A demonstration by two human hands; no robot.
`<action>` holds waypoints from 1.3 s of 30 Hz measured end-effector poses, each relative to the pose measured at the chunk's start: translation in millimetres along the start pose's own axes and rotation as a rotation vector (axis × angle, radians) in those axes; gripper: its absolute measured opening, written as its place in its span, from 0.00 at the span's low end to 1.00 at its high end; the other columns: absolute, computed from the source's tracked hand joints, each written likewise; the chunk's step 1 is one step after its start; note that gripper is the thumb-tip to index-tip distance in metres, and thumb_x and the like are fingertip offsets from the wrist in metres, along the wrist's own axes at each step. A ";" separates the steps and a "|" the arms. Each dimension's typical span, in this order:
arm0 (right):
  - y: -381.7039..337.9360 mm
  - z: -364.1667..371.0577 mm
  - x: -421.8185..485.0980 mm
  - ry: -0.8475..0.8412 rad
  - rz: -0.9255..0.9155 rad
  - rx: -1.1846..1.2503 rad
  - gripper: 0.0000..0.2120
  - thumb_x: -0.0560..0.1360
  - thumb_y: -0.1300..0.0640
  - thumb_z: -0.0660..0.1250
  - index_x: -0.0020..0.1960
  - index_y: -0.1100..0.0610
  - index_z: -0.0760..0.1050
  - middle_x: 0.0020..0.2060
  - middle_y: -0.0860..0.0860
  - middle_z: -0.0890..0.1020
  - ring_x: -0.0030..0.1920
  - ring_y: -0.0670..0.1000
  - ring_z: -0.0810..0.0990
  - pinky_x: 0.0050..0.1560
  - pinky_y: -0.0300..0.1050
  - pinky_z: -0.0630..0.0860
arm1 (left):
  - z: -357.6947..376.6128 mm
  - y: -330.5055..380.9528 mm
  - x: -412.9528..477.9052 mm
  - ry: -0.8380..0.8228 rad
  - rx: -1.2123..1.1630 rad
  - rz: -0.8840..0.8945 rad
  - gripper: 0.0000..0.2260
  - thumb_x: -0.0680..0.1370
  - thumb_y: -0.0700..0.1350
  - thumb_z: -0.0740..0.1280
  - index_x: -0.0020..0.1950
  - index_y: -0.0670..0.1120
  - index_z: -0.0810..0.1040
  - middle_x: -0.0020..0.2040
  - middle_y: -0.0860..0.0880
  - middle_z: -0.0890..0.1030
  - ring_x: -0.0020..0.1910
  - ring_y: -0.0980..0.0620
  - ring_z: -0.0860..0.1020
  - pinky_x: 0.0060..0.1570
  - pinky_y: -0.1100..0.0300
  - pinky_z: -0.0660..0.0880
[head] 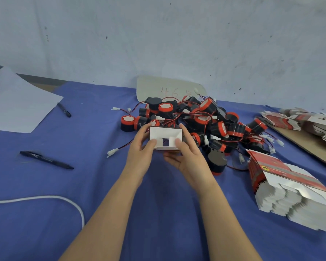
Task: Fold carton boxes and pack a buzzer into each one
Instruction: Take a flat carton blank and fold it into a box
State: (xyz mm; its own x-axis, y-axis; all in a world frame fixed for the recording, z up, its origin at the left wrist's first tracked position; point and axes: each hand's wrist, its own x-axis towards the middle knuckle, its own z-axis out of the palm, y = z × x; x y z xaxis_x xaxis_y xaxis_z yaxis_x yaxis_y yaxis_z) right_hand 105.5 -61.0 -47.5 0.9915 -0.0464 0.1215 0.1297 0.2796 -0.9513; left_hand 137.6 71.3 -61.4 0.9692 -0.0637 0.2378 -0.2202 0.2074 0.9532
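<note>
Two-handed | left hand [139,150], right hand [189,155] fingers [152,143] pinch carton box [166,133] sides | buzzers [201,117] just behind | cloth [102,176] nearside

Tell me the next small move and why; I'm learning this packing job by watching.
Probably fold the large flap down over that end and tuck it in. The left hand and right hand hold the carton, thumbs pressing its two small flaps inward. That end is not yet closed, and the buzzers lie piled behind.
</note>
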 end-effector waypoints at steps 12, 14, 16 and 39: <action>1.2 -4.2 3.1 0.176 -0.044 -0.108 0.16 0.80 0.66 0.59 0.62 0.50 0.71 0.41 0.47 0.83 0.36 0.47 0.82 0.37 0.40 0.79 | 7.6 2.0 -7.2 -0.112 0.410 0.296 0.17 0.79 0.35 0.58 0.43 0.57 0.75 0.76 0.53 0.62 0.73 0.67 0.57 0.62 0.72 0.64; 0.9 -5.6 3.2 0.199 -0.024 -0.089 0.16 0.79 0.66 0.60 0.63 0.50 0.72 0.44 0.49 0.83 0.39 0.48 0.82 0.38 0.41 0.80 | 7.6 -0.3 -7.9 -0.140 0.389 0.281 0.09 0.80 0.45 0.62 0.44 0.58 0.77 0.75 0.54 0.64 0.74 0.61 0.60 0.67 0.63 0.66; 0.5 -6.5 3.1 0.218 0.004 -0.058 0.17 0.79 0.65 0.61 0.64 0.51 0.72 0.47 0.52 0.83 0.43 0.51 0.82 0.42 0.43 0.81 | 7.3 1.6 -10.0 -0.163 0.393 0.267 0.03 0.76 0.56 0.67 0.48 0.61 0.78 0.75 0.56 0.64 0.73 0.60 0.62 0.67 0.53 0.69; 20.9 15.9 6.1 0.307 -0.161 -0.253 0.22 0.75 0.69 0.63 0.63 0.49 0.69 0.51 0.55 0.81 0.33 0.45 0.76 0.26 0.36 0.71 | 17.5 -8.5 -6.8 0.115 0.208 0.104 0.27 0.76 0.33 0.62 0.67 0.59 0.68 0.66 0.53 0.74 0.62 0.54 0.75 0.52 0.67 0.77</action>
State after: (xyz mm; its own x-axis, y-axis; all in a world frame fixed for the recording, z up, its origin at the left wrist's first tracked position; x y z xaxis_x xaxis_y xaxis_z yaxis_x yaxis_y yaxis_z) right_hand 114.5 -40.2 -62.2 0.9048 -0.3644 0.2204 0.2379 0.0033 -0.9713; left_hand 131.0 52.9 -67.8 0.9436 0.0617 0.3253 -0.3260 0.0015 0.9454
